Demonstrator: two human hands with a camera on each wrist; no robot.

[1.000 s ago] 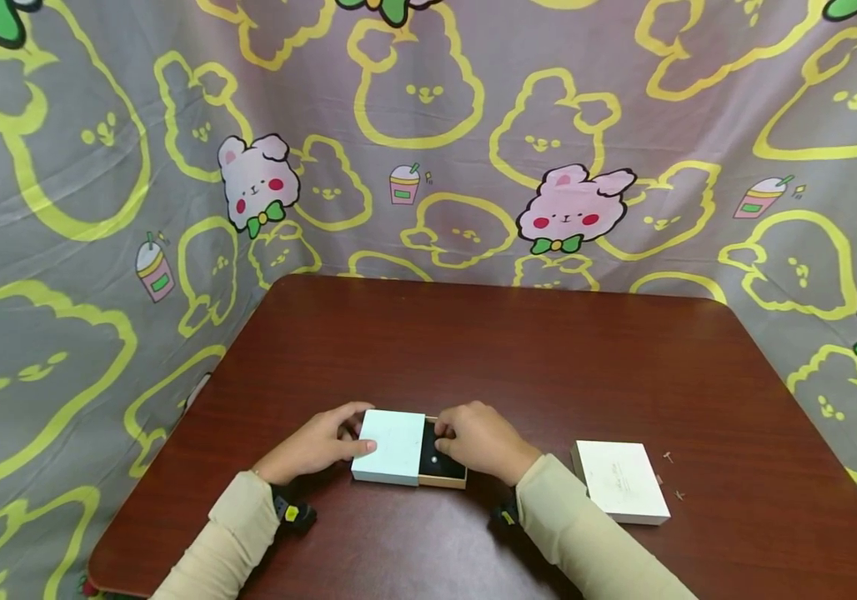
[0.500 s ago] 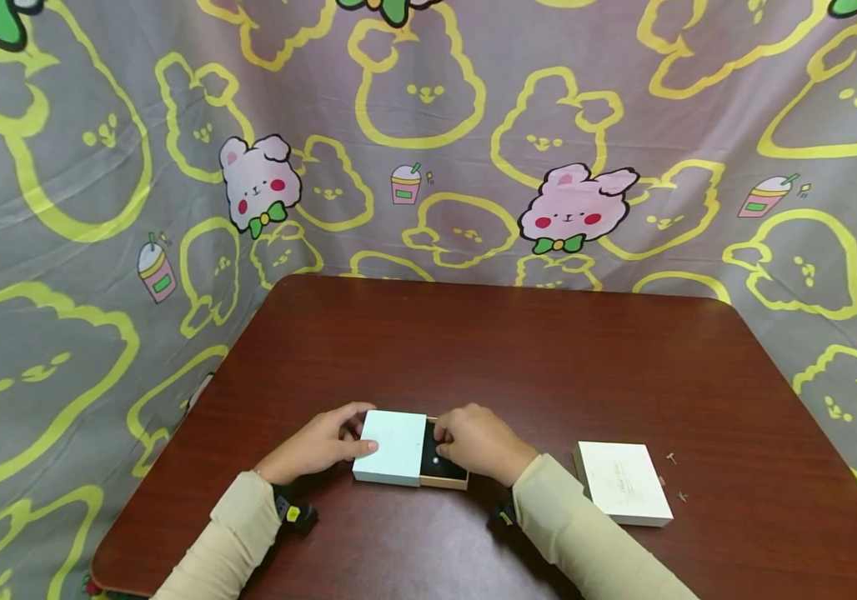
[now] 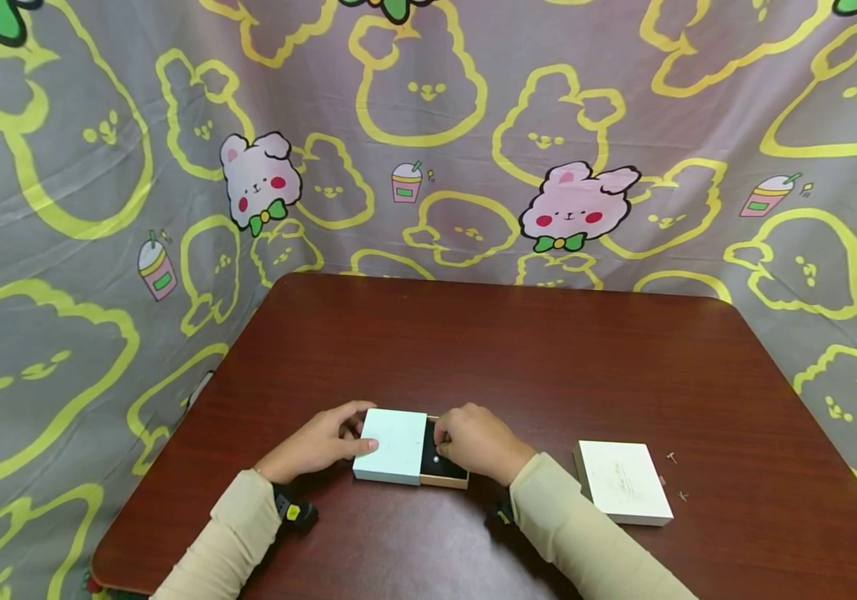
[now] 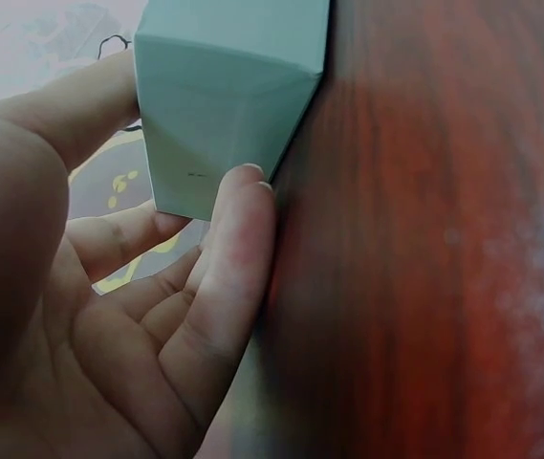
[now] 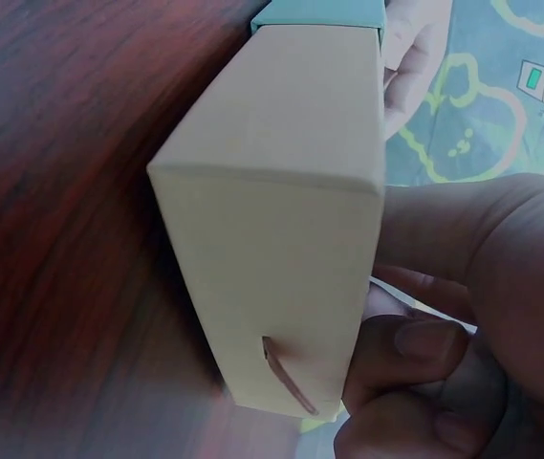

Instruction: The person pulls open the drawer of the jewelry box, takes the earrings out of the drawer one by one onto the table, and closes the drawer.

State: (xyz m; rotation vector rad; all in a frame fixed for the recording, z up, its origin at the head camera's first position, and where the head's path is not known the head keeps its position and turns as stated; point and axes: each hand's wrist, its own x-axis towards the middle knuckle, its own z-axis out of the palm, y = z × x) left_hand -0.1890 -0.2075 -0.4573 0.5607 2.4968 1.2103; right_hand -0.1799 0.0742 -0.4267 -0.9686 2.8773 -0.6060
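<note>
A pale blue sliding gift box lies on the table in the head view, its sleeve (image 3: 391,446) on the left and its cream drawer (image 5: 267,249) pulled partly out to the right. My left hand (image 3: 319,444) holds the sleeve's left end, thumb on top; the left wrist view shows the sleeve's end wall (image 4: 214,124) between thumb and fingers. Inside the drawer is a black pad (image 3: 432,469) bearing a small white pearl-like bead (image 3: 436,459). Over this pad my right hand (image 3: 481,442) has thumb and finger brought together; what lies between their tips is hidden.
A white box (image 3: 623,482) with faint lettering sits on the right. Beside it lie two tiny metallic pieces (image 3: 672,457), too small to make out. A short ribbon tab (image 5: 289,378) sticks out of the drawer's end. A patterned cloth (image 3: 428,225) hangs behind the brown table (image 3: 473,350).
Almost nothing differs. The right hand shifts very slightly over the black pad; the left hand and the box keep their places.
</note>
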